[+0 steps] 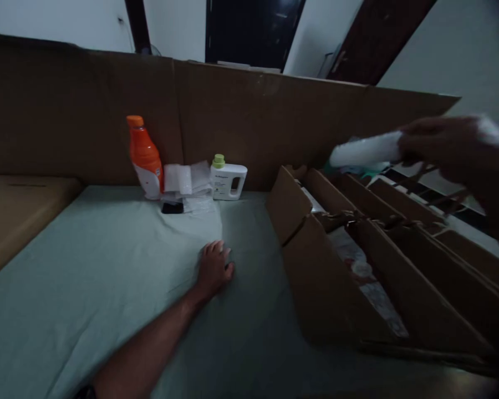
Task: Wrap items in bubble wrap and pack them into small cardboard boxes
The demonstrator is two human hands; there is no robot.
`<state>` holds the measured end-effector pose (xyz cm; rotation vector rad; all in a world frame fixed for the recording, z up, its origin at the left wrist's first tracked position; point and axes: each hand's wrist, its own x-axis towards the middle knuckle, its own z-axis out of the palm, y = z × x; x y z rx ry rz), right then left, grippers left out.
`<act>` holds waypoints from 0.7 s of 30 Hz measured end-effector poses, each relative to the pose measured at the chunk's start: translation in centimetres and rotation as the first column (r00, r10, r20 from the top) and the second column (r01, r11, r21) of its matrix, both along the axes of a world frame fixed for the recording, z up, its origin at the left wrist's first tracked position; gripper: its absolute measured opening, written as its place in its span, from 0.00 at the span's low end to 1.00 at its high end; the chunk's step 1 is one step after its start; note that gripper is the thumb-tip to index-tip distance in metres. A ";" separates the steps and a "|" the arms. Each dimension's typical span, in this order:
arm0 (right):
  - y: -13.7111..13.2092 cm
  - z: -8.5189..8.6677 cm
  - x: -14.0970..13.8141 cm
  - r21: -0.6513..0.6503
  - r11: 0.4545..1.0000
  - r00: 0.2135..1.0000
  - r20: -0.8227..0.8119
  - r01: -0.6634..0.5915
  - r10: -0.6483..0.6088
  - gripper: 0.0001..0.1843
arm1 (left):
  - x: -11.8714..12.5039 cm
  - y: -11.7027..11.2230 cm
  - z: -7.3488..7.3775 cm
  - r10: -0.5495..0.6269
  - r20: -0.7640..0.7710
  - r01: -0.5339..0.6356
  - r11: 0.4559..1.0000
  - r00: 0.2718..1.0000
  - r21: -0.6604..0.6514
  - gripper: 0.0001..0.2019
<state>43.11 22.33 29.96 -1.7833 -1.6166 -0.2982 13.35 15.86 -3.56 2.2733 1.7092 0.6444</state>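
My left hand (215, 270) lies palm down on the pale green cloth (120, 277), fingers spread a little and nothing in it. At the upper right, my right hand (443, 141) grips a long white rounded object (366, 149), blurred, its exact kind unclear. It is held above a cardboard box (328, 288) split by dividers into several compartments. In the near-left compartment lies a clear plastic-wrapped item (378, 296) with a round whitish cap. Something white shows in the compartment behind it.
Along the rear cardboard wall (241, 111) stand an orange bottle (145, 158), white wrapped packets (187, 177) and a white jug (227, 183) with a green cap. A small black object (172, 208) lies before the packets. A cardboard block (20, 210) borders the left side.
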 end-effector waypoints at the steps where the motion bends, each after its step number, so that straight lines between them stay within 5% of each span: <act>1: 0.2 0.4 -1.7 -0.031 0.999 1.000 -0.025 0.016 -0.017 0.11 | 0.0 0.0 0.0 0.000 0.005 0.000 1.000 1.000 -0.003 0.18; 4: 2.0 -1.3 -8.8 -0.227 0.963 0.983 0.079 -0.146 0.168 0.16 | 0.0 0.0 0.0 0.007 0.018 -0.007 1.000 1.000 0.003 0.16; 8: 5.7 -8.4 -18.3 -0.452 0.857 0.931 0.134 -0.247 0.339 0.13 | 0.0 0.0 0.1 -0.006 0.043 0.006 1.000 0.999 0.015 0.15; 11: 7.1 -14.0 -22.8 -0.521 0.814 0.920 0.127 -0.256 0.371 0.15 | 0.0 0.0 0.3 0.001 0.053 -0.002 1.000 0.999 0.018 0.15; 14: 6.7 -17.2 -25.3 -0.581 0.717 0.864 0.043 -0.386 0.501 0.17 | -0.1 0.2 0.5 0.015 0.046 -0.016 1.000 0.999 0.018 0.15; 17: 5.3 -16.6 -24.9 -0.614 0.618 0.811 -0.062 -0.490 0.582 0.14 | -0.3 0.1 0.8 0.004 0.036 -0.005 1.000 0.999 0.018 0.16; 21: 2.8 -10.5 -18.0 -0.492 0.621 0.778 -0.224 -0.610 0.587 0.10 | -0.6 -0.7 0.8 -0.040 0.035 0.040 0.999 0.999 0.012 0.17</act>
